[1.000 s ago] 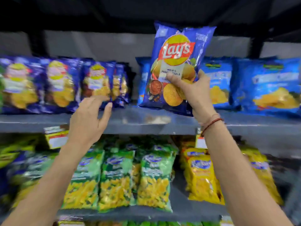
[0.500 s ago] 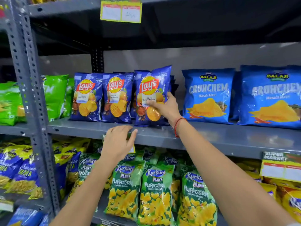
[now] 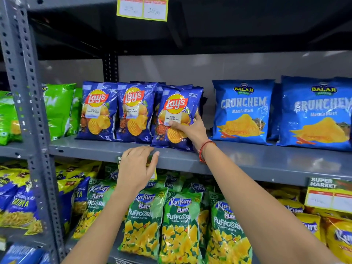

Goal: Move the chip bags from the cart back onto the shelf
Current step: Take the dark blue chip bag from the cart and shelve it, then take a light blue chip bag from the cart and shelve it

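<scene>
A blue Lay's Magic Masala bag stands upright on the grey middle shelf, at the right end of a row of like Lay's bags. My right hand grips its lower right side, thumb across the front and fingers behind. My left hand hovers just below and in front of the shelf edge, fingers apart and holding nothing. It covers part of a price tag. No cart is in view.
Two blue Balaji Crunchem bags stand to the right on the same shelf, green bags to the left past a grey perforated upright. Green Kurkure Puffcorn bags fill the shelf below. A yellow price label hangs above.
The bag came down from mid-air onto the shelf beside the other Lay's bags. My left hand dropped to the shelf edge. The view pulled back and shifted left.
</scene>
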